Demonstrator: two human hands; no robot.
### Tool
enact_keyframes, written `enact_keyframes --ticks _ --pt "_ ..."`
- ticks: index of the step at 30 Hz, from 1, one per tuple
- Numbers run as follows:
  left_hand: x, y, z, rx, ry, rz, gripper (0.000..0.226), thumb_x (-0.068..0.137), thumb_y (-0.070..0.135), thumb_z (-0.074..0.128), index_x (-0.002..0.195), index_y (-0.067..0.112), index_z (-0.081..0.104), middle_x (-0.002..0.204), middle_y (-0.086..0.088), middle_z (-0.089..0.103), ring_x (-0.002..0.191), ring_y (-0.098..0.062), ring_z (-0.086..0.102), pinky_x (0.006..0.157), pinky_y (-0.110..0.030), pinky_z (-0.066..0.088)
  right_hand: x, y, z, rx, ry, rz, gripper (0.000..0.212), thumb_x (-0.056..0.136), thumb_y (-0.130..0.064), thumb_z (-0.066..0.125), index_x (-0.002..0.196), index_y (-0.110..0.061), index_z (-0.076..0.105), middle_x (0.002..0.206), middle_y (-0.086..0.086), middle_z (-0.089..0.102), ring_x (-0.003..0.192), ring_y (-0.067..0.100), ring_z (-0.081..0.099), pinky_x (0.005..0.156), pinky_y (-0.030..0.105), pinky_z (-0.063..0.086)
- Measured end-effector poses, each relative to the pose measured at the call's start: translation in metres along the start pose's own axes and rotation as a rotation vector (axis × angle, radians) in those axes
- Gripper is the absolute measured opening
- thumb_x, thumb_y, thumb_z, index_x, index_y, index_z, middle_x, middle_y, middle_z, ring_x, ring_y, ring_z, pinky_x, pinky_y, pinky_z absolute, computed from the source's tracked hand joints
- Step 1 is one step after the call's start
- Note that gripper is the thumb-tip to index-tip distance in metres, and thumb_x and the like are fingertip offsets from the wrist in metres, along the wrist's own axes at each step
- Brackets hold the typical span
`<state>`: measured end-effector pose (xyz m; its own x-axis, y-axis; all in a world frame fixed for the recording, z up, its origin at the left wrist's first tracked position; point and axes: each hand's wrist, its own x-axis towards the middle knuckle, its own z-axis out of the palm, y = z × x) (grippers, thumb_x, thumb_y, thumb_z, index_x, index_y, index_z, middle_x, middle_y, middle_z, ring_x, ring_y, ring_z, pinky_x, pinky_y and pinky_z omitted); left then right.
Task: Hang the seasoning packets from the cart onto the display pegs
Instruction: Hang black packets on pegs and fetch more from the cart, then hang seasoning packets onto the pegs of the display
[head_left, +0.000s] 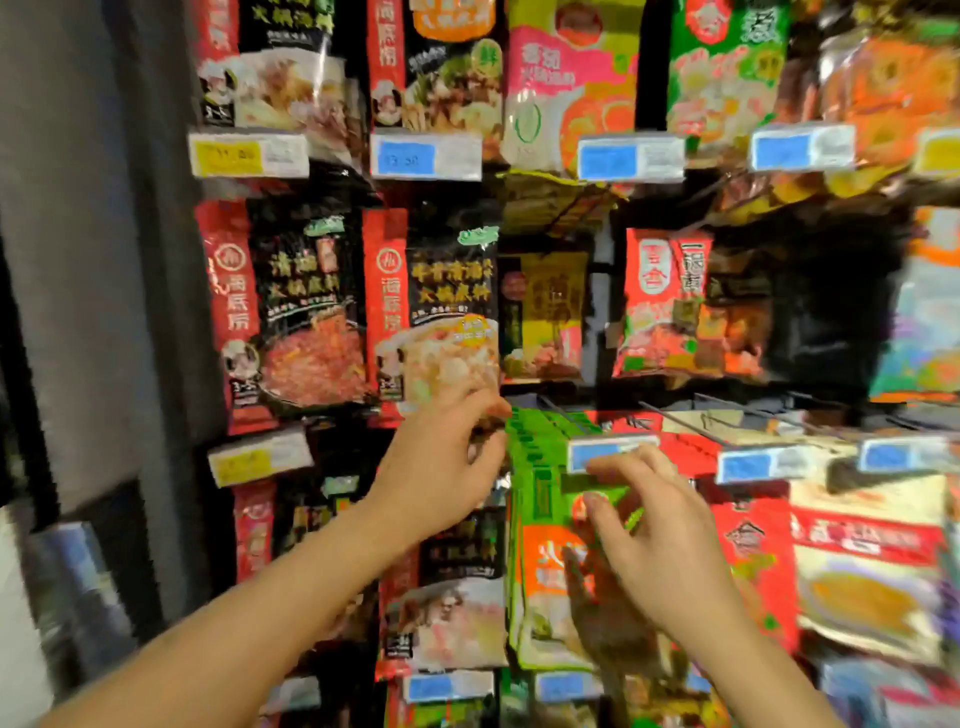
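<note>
The green seasoning packets hang stacked at centre, the left grip curled at their top corner, its hold too blurred to tell, the right grip loosely spread before them.

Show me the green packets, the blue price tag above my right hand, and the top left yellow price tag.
green packets (545, 499): head view, green front of the nearest one.
blue price tag (592, 451): head view, its blue left half.
yellow price tag (227, 154): head view, its yellow left half.
</note>
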<state>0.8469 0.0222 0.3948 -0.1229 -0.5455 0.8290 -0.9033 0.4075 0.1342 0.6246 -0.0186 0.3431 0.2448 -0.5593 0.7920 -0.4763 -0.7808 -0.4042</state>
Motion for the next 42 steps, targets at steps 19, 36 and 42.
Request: enact_keyframes --ticks 19,36,42 --pt "-0.27 0.288 0.419 -0.566 -1.086 -0.573 0.007 0.087 0.027 0.072 0.093 0.023 0.073 0.081 0.013 0.068 0.073 0.0 0.058 0.069 -0.026 0.043 -0.389 0.334 -0.216 -0.149 -0.279 1.29 0.012 0.083 -0.012 0.07 0.083 -0.024 0.07 0.079 -0.006 0.068 0.083 0.017 0.063 0.077 0.029 0.047" --pt "-0.427 0.369 0.554 -0.365 -1.574 -0.341 0.067 0.082 0.046 0.062 0.144 0.023 0.051 0.134 -0.009 0.062 0.124 -0.034 0.059 0.101 -0.04 0.048 -0.549 0.374 -0.183 0.098 -0.779 2.051 0.072 0.097 -0.014 0.062 0.158 -0.01 0.024 0.148 0.014 0.047 0.129 0.033 0.05 0.102 0.031 0.043" --pt "-0.404 0.353 0.515 -0.437 -1.667 -0.53 0.031 0.092 0.042 0.071 0.116 0.022 0.069 0.109 -0.001 0.072 0.103 -0.022 0.068 0.076 -0.029 0.048 -0.533 0.377 -0.197 0.166 -0.758 1.982 0.063 0.097 -0.019 0.07 0.152 -0.005 0.042 0.143 0.014 0.054 0.122 0.028 0.057 0.088 0.028 0.044"
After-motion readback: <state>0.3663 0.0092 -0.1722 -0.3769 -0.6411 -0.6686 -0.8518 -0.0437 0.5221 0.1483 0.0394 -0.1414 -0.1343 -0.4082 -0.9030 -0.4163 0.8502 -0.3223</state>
